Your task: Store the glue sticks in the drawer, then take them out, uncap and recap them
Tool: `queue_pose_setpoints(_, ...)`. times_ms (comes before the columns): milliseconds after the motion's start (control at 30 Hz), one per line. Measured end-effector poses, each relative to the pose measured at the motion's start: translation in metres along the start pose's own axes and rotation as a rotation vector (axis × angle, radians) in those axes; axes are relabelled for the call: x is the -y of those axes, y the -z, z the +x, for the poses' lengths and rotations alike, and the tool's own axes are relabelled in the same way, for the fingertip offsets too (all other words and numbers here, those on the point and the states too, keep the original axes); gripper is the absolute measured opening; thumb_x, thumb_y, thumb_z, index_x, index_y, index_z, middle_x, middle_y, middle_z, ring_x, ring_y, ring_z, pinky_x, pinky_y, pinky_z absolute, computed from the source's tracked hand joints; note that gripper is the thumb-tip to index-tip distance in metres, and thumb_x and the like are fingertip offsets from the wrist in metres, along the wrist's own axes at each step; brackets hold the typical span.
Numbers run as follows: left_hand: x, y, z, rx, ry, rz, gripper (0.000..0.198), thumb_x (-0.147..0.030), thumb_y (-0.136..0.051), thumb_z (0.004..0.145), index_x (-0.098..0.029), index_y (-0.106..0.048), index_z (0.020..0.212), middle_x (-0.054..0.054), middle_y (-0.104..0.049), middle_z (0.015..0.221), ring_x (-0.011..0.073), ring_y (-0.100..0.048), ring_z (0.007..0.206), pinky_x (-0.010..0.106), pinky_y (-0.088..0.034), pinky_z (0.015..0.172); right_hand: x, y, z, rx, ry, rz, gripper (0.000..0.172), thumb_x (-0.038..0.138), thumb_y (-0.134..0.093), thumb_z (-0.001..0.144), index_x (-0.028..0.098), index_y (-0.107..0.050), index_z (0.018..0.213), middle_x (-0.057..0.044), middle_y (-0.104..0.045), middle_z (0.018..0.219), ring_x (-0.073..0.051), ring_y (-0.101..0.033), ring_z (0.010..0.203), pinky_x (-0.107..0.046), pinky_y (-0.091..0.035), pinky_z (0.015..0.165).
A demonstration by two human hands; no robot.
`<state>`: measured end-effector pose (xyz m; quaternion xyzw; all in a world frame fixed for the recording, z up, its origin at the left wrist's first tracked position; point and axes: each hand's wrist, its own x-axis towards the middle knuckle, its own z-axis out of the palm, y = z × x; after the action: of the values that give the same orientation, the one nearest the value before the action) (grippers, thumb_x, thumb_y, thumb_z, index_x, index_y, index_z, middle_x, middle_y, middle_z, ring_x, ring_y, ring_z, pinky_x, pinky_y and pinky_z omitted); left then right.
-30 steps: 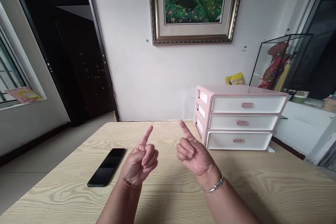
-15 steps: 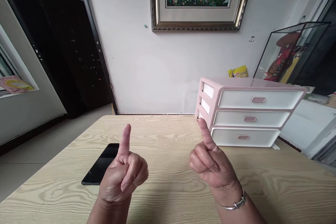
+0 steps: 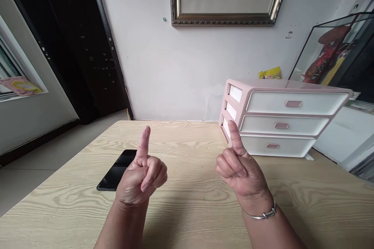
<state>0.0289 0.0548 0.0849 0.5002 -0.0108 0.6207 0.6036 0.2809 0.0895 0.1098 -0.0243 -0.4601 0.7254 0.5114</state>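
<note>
My left hand [image 3: 142,177] is raised above the table, one finger pointing straight up and the others curled in. Nothing shows in its grasp. Behind it and partly covered by it lies a black smartphone [image 3: 112,175], flat on the wood. My right hand [image 3: 244,169] mirrors this pose, a single finger up and the rest folded, also holding nothing. A silver bangle [image 3: 264,215] circles the right wrist. Just beyond that hand stands a pink and white drawer unit [image 3: 284,114] with three closed drawers; the raised fingertip overlaps its left side in view.
The light wooden table [image 3: 181,144] meets a white wall with a framed picture [image 3: 223,18]. A yellow packet [image 3: 270,73] shows behind the drawer unit. At right stands a glass case [image 3: 324,52] with a figure inside. A dark doorway [image 3: 70,46] opens at left.
The view has tilted down slightly, so the picture frame sits higher in it. Both hands appear a little higher and further right, with their finger poses unchanged.
</note>
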Motion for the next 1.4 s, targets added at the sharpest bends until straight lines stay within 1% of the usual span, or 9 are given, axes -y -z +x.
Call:
queue_pose_setpoints(333, 0.002, -0.002, -0.003, -0.024, 0.018, 0.035, 0.088, 0.000, -0.047, 0.086, -0.050, -0.021, 0.154, -0.010, -0.023, 0.046, 0.0099, -0.012, 0.044, 0.020, -0.018, 0.044, 0.001, 0.003, -0.005, -0.027, 0.025, -0.029, 0.071, 0.015, -0.064, 0.083, 0.050, -0.049, 0.142, 0.011, -0.020, 0.047, -0.011, -0.010, 0.046, -0.023, -0.017, 0.044)
queue_pose_setpoints(567, 0.004, 0.004, -0.004, -0.021, 0.021, 0.046, 0.088, -0.002, -0.045, 0.089, -0.049, -0.013, 0.156, -0.010, -0.026, 0.046, 0.0105, -0.015, 0.045, 0.020, -0.021, 0.044, 0.000, 0.006, -0.003, -0.049, 0.019, -0.047, 0.073, 0.014, -0.063, 0.082, 0.050, -0.046, 0.144, 0.011, -0.020, 0.046, -0.011, -0.010, 0.046, -0.024, -0.016, 0.045)
queue_pose_setpoints(667, 0.004, 0.005, -0.004, -0.024, 0.026, 0.049, 0.088, -0.002, -0.046, 0.089, -0.048, -0.013, 0.156, -0.010, -0.027, 0.047, 0.0104, -0.015, 0.045, 0.019, -0.021, 0.044, -0.001, 0.006, -0.003, -0.044, 0.012, -0.048, 0.072, 0.012, -0.062, 0.083, 0.051, -0.047, 0.142, 0.011, -0.020, 0.046, -0.011, -0.010, 0.046, -0.024, -0.015, 0.045)
queue_pose_setpoints(867, 0.003, 0.005, -0.003, -0.060, 0.042, 0.076, 0.091, -0.002, -0.048, 0.087, -0.049, -0.013, 0.156, -0.010, -0.027, 0.047, 0.0100, -0.016, 0.046, 0.018, -0.022, 0.045, -0.002, 0.006, -0.002, -0.068, 0.003, -0.075, 0.082, 0.014, -0.063, 0.080, 0.049, -0.037, 0.150, 0.012, -0.021, 0.046, -0.011, -0.010, 0.047, -0.024, -0.015, 0.045)
queue_pose_setpoints(1100, 0.002, 0.004, -0.003, -0.128, 0.060, 0.122, 0.090, -0.003, -0.053, 0.086, -0.049, -0.018, 0.156, -0.010, -0.030, 0.047, 0.0094, -0.021, 0.045, 0.017, -0.024, 0.046, -0.002, 0.008, -0.001, -0.122, -0.010, -0.136, 0.084, 0.016, -0.066, 0.078, 0.048, -0.038, 0.150, 0.013, -0.021, 0.046, -0.011, -0.010, 0.047, -0.024, -0.015, 0.046)
queue_pose_setpoints(1200, 0.005, 0.012, -0.001, -0.210, 0.066, 0.156, 0.090, -0.004, -0.057, 0.082, -0.042, -0.024, 0.156, -0.010, -0.036, 0.047, 0.0089, -0.025, 0.046, 0.017, -0.024, 0.046, -0.003, 0.006, 0.003, -0.152, 0.000, -0.120, 0.076, 0.015, -0.066, 0.075, 0.042, -0.049, 0.143, 0.013, -0.025, 0.045, -0.010, -0.012, 0.046, -0.023, -0.015, 0.046)
queue_pose_setpoints(1267, 0.010, 0.020, 0.001, -0.317, 0.108, 0.241, 0.083, -0.006, -0.059, 0.077, -0.031, -0.038, 0.153, -0.008, -0.043, 0.050, 0.0086, -0.031, 0.048, 0.019, -0.025, 0.047, -0.006, 0.007, 0.008, -0.215, -0.010, -0.118, 0.067, 0.014, -0.064, 0.071, 0.033, -0.059, 0.135, 0.012, -0.031, 0.046, -0.009, -0.018, 0.045, -0.022, -0.016, 0.045)
queue_pose_setpoints(1333, 0.018, 0.028, 0.004, -0.457, 0.180, 0.403, 0.068, -0.010, -0.060, 0.073, -0.019, -0.056, 0.141, -0.006, -0.051, 0.055, 0.0085, -0.036, 0.050, 0.020, -0.027, 0.048, -0.012, 0.011, 0.014, -0.353, -0.046, -0.162, 0.064, 0.012, -0.062, 0.066, 0.023, -0.063, 0.129, 0.010, -0.043, 0.049, -0.009, -0.028, 0.046, -0.021, -0.021, 0.044)
queue_pose_setpoints(1400, 0.027, 0.035, 0.007, -0.583, 0.283, 0.639, 0.056, -0.013, -0.057, 0.070, -0.013, -0.066, 0.125, -0.003, -0.056, 0.060, 0.0088, -0.039, 0.050, 0.021, -0.029, 0.049, -0.021, 0.021, 0.021, -0.549, -0.112, -0.236, 0.068, 0.009, -0.056, 0.059, 0.016, -0.062, 0.127, 0.007, -0.053, 0.054, -0.009, -0.039, 0.048, -0.019, -0.026, 0.044)
